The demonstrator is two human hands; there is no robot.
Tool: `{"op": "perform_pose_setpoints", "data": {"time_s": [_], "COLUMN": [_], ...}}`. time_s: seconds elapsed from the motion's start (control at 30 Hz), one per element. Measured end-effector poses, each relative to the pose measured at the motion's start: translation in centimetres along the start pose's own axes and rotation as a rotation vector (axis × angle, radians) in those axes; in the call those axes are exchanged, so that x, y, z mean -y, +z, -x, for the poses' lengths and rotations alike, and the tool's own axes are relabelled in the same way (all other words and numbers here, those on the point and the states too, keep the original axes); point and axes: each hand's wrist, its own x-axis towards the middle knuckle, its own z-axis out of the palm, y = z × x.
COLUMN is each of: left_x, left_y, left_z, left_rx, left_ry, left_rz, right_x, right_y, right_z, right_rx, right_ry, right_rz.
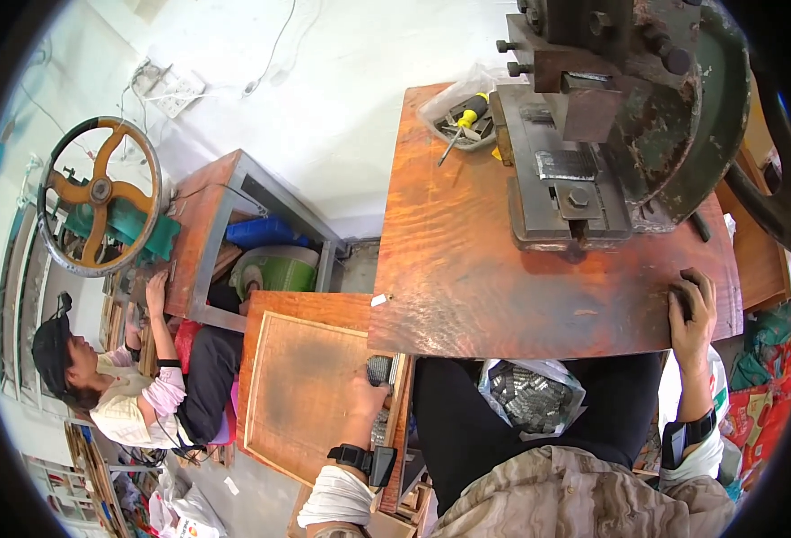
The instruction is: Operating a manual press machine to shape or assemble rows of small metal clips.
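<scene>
Left hand point(366, 394) closed around a small stack of grey metal pieces point(378, 368) beside the wooden tray point(301, 394); right hand point(693, 309) curled over the near right edge of the surface point(467, 269), holding nothing visible. Beyond, rusty press point(593, 134). Risk, probably: pieces slipping from a loose grip, scattering floorward.

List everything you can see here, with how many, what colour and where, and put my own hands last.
Press machine: one, rusty grey-green, back of the bench.
Bench top: one, reddish wood, centre.
Screwdriver: one, yellow-black handle, in the tray behind the bench.
Bag of metal pieces: one, clear, on my lap.
Wooden tray: one, brown, lower left.
Handwheel: one, orange-spoked, far left.
Co-worker: one, seated left.
Left hand: holds grey metal pieces by the tray.
Right hand: on a dark object at the bench's right edge.
</scene>
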Motion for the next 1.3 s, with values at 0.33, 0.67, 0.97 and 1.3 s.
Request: {"op": "perform_pose_setpoints", "data": {"time_s": [0.33, 0.67, 0.97, 1.3], "left_x": [2.4, -26.0, -41.0, -42.1], "left_y": [-2.1, -18.1, -12.9, -10.8], "left_z": [-0.8, -4.6, -9.2, -9.4], "left_rx": [0.137, 0.224, 0.060, 0.160], "left_ry": [-0.647, 0.068, 0.410, 0.521], "left_rz": [0.842, 0.971, 0.571, 0.695], "right_x": [0.4, 0.4, -0.2, -0.4], "right_y": [-0.8, -1.3, -1.4, -1.8], "right_z": [-0.2, 0.0, -0.3, -0.2], "right_rx": [-0.063, -0.106, -0.091, -0.086], "right_ry": [-0.029, -0.051, -0.083, -0.054], "right_rz": [-0.001, -0.048, -0.098, -0.100]}}
